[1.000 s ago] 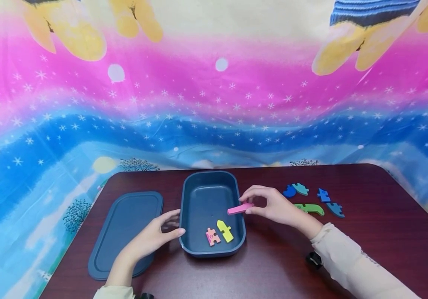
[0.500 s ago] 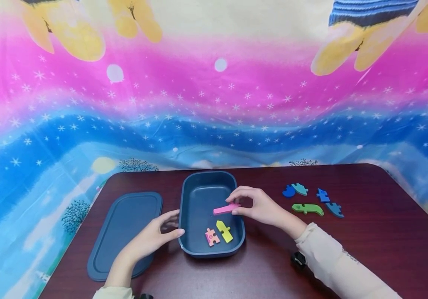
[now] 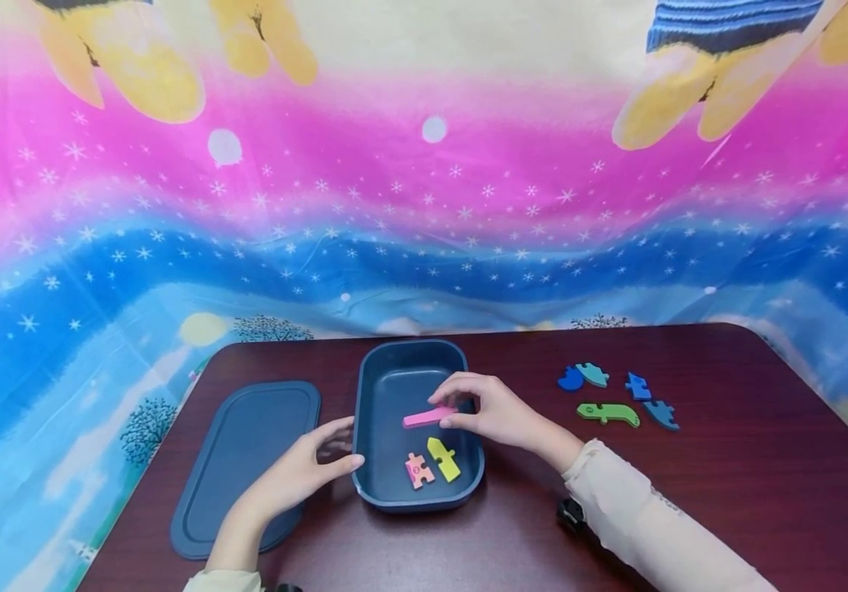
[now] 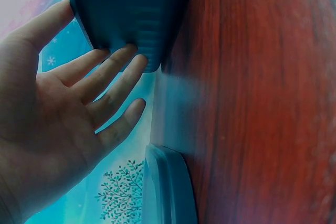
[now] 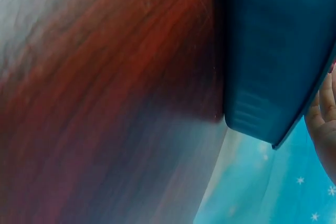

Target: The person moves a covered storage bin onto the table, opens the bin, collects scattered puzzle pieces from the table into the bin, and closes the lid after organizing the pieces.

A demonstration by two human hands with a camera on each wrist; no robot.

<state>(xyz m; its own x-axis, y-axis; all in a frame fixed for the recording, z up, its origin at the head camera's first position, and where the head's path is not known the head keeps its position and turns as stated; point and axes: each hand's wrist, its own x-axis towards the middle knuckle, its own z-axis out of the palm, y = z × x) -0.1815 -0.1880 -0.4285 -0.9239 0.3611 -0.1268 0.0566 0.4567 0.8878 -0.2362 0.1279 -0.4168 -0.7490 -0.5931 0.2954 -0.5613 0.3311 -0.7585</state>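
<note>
My right hand (image 3: 496,418) pinches a pink puzzle piece (image 3: 419,419) between thumb and fingers, over the inside of a dark blue-grey plastic box (image 3: 401,386). In that box lie an orange-pink puzzle piece (image 3: 419,470) and a yellow puzzle piece (image 3: 443,460), towards the near end. My left hand (image 3: 299,475) is at the box's left side, thumb at the rim. The left wrist view shows its fingers spread and extended, fingertips against the box wall (image 4: 128,9). In the right wrist view the box's side (image 5: 273,56) hides the pink piece, and only part of the right hand (image 5: 326,121) appears.
The matching flat lid (image 3: 246,460) lies left of the box, partly behind the left forearm. On the right of the dark red wooden table (image 3: 749,460) are a green puzzle piece (image 3: 609,413) and several blue and teal pieces (image 3: 592,375). A printed cloth (image 3: 424,189) hangs behind.
The right hand has moved left with the pink puzzle piece, from the box's right rim to over its middle. The left hand and the pieces in the box stay put.
</note>
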